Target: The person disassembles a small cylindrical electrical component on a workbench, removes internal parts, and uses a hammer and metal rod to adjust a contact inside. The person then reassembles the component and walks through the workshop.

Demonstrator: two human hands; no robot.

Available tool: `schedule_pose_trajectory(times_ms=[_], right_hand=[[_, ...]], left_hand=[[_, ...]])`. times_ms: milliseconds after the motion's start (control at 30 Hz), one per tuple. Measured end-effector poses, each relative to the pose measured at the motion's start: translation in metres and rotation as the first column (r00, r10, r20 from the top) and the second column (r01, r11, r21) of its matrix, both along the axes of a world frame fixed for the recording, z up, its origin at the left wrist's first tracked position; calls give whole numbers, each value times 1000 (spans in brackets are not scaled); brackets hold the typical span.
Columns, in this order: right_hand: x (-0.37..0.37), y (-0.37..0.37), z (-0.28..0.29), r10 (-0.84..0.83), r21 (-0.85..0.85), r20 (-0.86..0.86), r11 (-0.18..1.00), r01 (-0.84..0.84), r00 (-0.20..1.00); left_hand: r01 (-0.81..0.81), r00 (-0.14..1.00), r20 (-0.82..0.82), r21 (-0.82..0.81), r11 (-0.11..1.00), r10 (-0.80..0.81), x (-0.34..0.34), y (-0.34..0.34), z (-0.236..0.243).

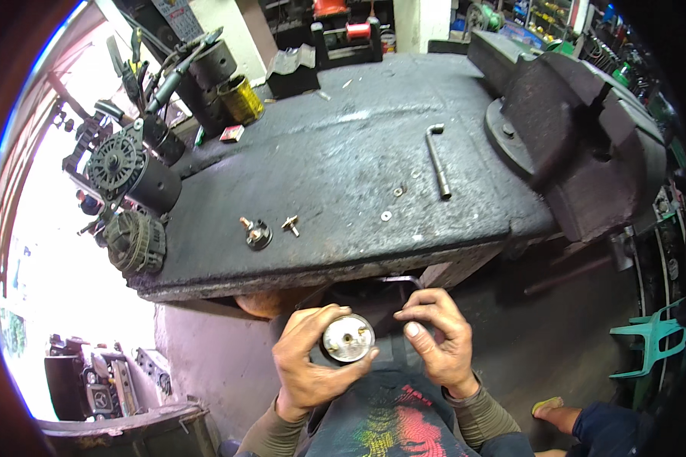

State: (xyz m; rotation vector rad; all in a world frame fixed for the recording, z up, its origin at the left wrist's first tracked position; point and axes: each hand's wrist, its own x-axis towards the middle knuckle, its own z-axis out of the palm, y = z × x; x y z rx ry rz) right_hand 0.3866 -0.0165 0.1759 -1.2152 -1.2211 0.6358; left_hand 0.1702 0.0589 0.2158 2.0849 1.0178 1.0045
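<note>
In front of my body, my left hand (306,358) wraps round a short metal cylinder (349,340), its pale round end face turned up with a small hole at the centre. My right hand (443,339) is raised just right of it, not touching it. Its fingers are curled in; whatever they may hold is too small to make out. On the bench's near side lie a black round cap with copper terminals (258,233) and a small brass-coloured contact piece with a stem (291,225). Small washers (386,216) lie further right, below an L-shaped socket wrench (439,164).
The dark workbench (328,160) spans the space beyond my hands. A big vise (579,145) stands at its right end. Alternators (116,164), a yellow can (242,100) and a small box (232,134) crowd its left. A green plastic stool (652,339) and another person's foot (547,408) are at right.
</note>
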Motion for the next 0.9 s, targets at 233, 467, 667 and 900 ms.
schedule_pose_trajectory(times_ms=[233, 467, 667, 900], right_hand=[[16, -33, -75, -52, -300, 57, 952, 67, 997], [14, -69, -133, -161, -479, 52, 862, 166, 986], [22, -65, -132, -118, -472, 132, 865, 168, 984], [41, -69, -166, -96, -528, 248, 821, 217, 964]], left_hand=[[564, 576, 696, -718, 408, 428, 14, 42, 0], [451, 817, 576, -643, 619, 3, 28, 6, 25], [369, 902, 330, -256, 893, -278, 30, -16, 60], [281, 946, 197, -111, 953, -256, 17, -20, 68]])
